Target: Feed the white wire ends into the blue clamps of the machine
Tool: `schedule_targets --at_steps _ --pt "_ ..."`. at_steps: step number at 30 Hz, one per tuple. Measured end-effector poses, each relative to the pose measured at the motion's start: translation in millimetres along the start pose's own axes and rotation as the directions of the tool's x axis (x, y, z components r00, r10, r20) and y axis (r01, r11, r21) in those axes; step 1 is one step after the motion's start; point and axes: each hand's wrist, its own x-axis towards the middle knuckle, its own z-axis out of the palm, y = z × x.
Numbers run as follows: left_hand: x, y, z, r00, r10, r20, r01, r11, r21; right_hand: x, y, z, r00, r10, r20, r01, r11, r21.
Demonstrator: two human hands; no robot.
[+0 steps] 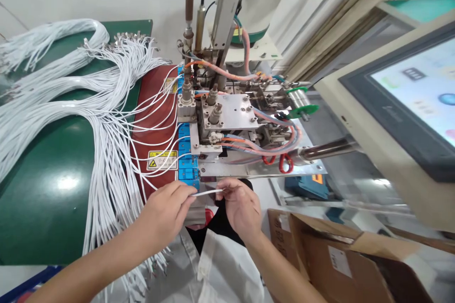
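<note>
Between my two hands a white cable [209, 192] runs in a short, nearly straight line. My left hand [167, 208] pinches it between thumb and forefinger, just in front of the blue cable holders [187, 161]. At the cable's right end, the fingers of my right hand [243, 206] are closed on its tip; the tip itself is too small to make out. Several white cables lead from the blue holders across the red plate [151, 113] into a large bundle of white cables [106, 151] on my left.
A machine with metal cylinders and orange and blue hoses [231, 113] stands ahead, with a green wire spool [302, 104]. The bundle lies on a green table [53, 208]. A touchscreen panel [408, 94] juts in from the right, above an open cardboard box [341, 255].
</note>
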Motion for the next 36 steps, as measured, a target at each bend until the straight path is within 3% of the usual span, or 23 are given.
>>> schedule_targets --at_steps 3,7,10,13,15,17,20,22,25,32,36 --pt "9 7 11.2 0.999 -0.032 -0.029 0.03 0.997 -0.067 -2 1 2 0.999 0.035 -0.012 -0.035 0.999 0.006" --pt "16 13 20.3 0.985 -0.174 0.001 0.165 0.935 -0.313 0 1 13 0.998 0.069 0.0 -0.069 0.996 -0.049" --pt "18 13 23.1 0.963 -0.266 0.038 0.252 0.841 -0.478 0 -4 20 0.993 -0.117 0.027 0.12 0.956 -0.269" --pt "18 11 22.7 0.957 -0.28 0.077 0.274 0.78 -0.562 0 -11 22 0.901 -0.371 0.226 0.433 0.721 -0.541" --pt "18 9 21.4 0.956 -0.274 0.104 0.281 0.759 -0.587 2 -16 19 0.839 -0.38 0.389 0.543 0.545 -0.639" --pt "19 7 19.9 0.956 -0.266 0.124 0.285 0.747 -0.6 4 -21 16 0.818 -0.294 0.495 0.575 0.448 -0.684" --pt "20 5 17.9 0.948 -0.297 0.112 0.302 0.733 -0.61 7 -28 15 0.849 -0.245 0.468 0.524 0.497 -0.692" --pt "21 4 17.0 0.931 -0.355 0.084 0.33 0.72 -0.611 7 -30 17 0.889 -0.307 0.34 0.458 0.582 -0.671" --pt "21 3 16.6 0.916 -0.398 0.041 0.346 0.738 -0.579 5 -29 23 0.892 -0.405 0.2 0.434 0.646 -0.627" --pt "19 4 18.0 0.924 -0.374 -0.073 0.305 0.841 -0.447 7 -23 35 0.886 -0.444 0.135 0.427 0.667 -0.61" --pt "20 3 17.0 0.929 -0.363 -0.064 0.293 0.831 -0.473 9 -25 36 0.901 -0.411 0.138 0.404 0.68 -0.612"
